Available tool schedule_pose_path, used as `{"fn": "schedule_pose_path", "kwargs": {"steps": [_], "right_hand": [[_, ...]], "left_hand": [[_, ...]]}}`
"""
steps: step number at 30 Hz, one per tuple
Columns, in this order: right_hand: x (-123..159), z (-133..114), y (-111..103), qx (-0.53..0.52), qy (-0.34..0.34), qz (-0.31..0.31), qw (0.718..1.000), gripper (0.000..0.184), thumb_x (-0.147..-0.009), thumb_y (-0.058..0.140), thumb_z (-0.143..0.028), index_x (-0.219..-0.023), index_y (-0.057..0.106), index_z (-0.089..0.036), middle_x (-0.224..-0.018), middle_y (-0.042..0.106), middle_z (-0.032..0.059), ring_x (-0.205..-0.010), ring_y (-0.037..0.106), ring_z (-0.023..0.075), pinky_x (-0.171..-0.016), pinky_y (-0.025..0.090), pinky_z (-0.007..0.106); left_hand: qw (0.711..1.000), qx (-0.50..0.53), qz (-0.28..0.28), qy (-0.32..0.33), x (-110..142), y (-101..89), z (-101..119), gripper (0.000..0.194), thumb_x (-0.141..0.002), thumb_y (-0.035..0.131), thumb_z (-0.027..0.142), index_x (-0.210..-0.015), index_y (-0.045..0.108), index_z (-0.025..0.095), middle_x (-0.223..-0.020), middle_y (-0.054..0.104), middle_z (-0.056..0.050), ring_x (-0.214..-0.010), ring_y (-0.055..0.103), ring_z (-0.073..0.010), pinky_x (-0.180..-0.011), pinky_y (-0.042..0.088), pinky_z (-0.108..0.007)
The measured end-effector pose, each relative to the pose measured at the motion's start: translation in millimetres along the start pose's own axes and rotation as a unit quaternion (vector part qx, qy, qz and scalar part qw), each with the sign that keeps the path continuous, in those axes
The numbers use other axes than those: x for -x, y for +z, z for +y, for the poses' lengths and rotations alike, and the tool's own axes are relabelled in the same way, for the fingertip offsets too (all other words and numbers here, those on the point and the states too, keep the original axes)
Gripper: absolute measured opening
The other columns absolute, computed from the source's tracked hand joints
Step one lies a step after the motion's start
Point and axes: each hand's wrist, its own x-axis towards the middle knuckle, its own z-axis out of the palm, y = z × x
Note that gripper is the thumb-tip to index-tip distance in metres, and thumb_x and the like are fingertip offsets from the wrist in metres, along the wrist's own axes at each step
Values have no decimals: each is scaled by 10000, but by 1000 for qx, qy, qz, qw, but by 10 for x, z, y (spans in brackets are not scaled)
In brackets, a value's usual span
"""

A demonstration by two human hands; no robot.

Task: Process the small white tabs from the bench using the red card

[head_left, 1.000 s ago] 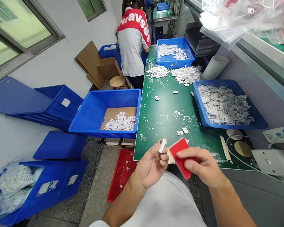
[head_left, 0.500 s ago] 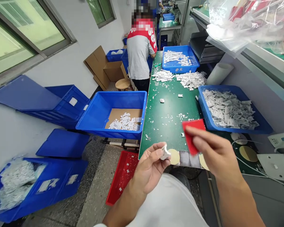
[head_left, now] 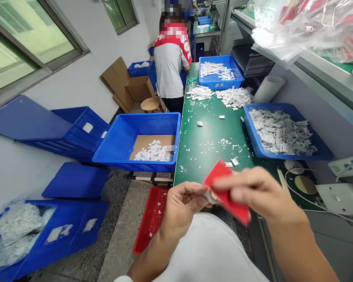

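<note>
My left hand (head_left: 182, 205) is closed in a pinch on a small white part (head_left: 209, 196), held over the near edge of the green table (head_left: 211, 133). My right hand (head_left: 259, 192) grips a flat red card (head_left: 226, 192) and presses it against that part. The card is blurred by motion and covers most of the part. Two loose white parts (head_left: 232, 162) lie on the table just beyond my hands.
A blue tray of white parts (head_left: 282, 131) sits at the right. A blue bin (head_left: 141, 141) with a few parts stands left of the table, a red tray (head_left: 150, 219) below it. A person in a red and grey shirt (head_left: 172, 58) works at the far end.
My right hand has brought the red card down and left, from above the table onto the white part. My left hand has turned its fingers inward round the part.
</note>
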Motion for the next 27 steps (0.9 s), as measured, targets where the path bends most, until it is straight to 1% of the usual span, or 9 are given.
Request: {"fn": "schedule_pose_path", "kwargs": {"steps": [1,4,7,12,14,17,21,25,27], "right_hand": [[-11,-23,13,8,6,-22,1000,259,-886,715,-393,-1081,797,-243,-719,743,30,-530,583,119,-481,474,228],[-24,-93,62,37,7,43,998,228,-923,668,-391,-1031,809,-249,-682,724,11,-499,534,91,-456,435,206],[-24,-87,85,43,13,4,999,279,-892,703,-409,-1100,790,-244,-672,710,11,-511,530,105,-444,419,216],[8,57,121,18,15,214,977,234,-914,673,-412,-1090,779,-300,-858,711,25,-690,586,140,-525,449,225],[61,64,186,-64,16,223,972,219,-919,657,-436,-1054,772,-307,-777,658,15,-620,538,126,-492,416,224],[163,6,298,-189,9,191,963,158,-901,672,-429,-954,761,-310,-627,538,-15,-508,412,103,-457,348,224],[273,-60,327,-259,31,74,962,137,-886,692,-431,-920,786,-338,-482,492,-38,-414,369,96,-430,322,233],[224,-69,245,-146,-16,-60,987,209,-899,676,-429,-993,815,-304,-552,638,2,-443,506,123,-438,406,257],[135,-95,216,-38,-31,-24,999,196,-882,705,-390,-1000,817,-280,-708,735,27,-617,645,165,-547,508,270]], "left_hand": [[1000,-6,-1,10,14,-13,-3,169,-707,876,295,-826,780,223,-783,773,-4,-646,716,-113,-613,598,-194],[998,-37,6,58,56,-54,-15,132,-734,857,262,-842,785,236,-823,779,-5,-697,728,-122,-659,607,-211],[994,-59,1,90,80,-78,-15,106,-774,822,215,-863,788,262,-867,788,-1,-744,736,-122,-703,608,-215],[982,-99,11,160,78,-69,47,103,-793,802,195,-862,785,270,-839,790,-4,-791,745,-144,-751,614,-248],[979,-119,19,163,81,-55,76,109,-794,797,176,-861,781,261,-850,792,-10,-814,751,-157,-776,621,-270],[973,-141,38,177,92,-31,102,155,-773,801,120,-856,769,248,-853,789,-7,-827,753,-156,-787,621,-266],[974,-147,44,164,97,-6,108,162,-733,836,140,-840,755,231,-808,772,-5,-772,746,-152,-729,621,-250],[980,-130,16,149,110,-7,94,110,-754,834,201,-830,769,246,-824,773,-11,-761,741,-151,-709,618,-252],[981,-127,11,143,124,-14,86,109,-752,837,207,-822,772,259,-829,776,-4,-758,739,-149,-715,619,-262]]}}
